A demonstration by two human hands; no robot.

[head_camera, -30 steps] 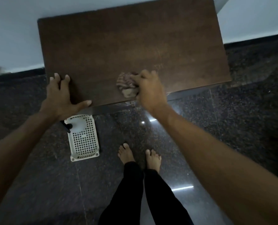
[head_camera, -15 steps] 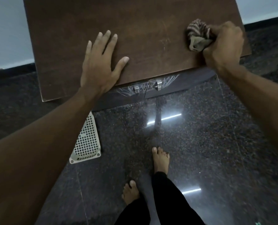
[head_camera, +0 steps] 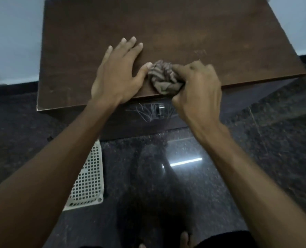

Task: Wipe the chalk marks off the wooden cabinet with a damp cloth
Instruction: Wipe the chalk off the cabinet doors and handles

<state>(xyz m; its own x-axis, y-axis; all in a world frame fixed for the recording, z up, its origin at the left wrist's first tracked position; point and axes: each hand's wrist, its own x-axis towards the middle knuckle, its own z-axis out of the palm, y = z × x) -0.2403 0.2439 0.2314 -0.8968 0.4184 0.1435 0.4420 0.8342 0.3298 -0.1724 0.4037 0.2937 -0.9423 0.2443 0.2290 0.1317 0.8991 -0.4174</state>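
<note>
The right hand [head_camera: 196, 86] is closed tight on the bunched cloth [head_camera: 162, 77], pressing it onto the cabinet [head_camera: 166, 24] top near its front edge; wadding the cloth likely gives a firm pad that concentrates pressure on the chalk. The left hand [head_camera: 116, 72] lies flat just left of the cloth, fingers spread and holding nothing, its thumb tip touching the cloth, probably to brace the body and steady the cabinet during rubbing. Both forearms reach forward and down, the right wrist bent over the front edge. Faint chalk marks [head_camera: 199, 52] remain on the top just behind the cloth, and clearer scribbles [head_camera: 148, 111] show on the cabinet front below it, so wiping looks unfinished.
</note>
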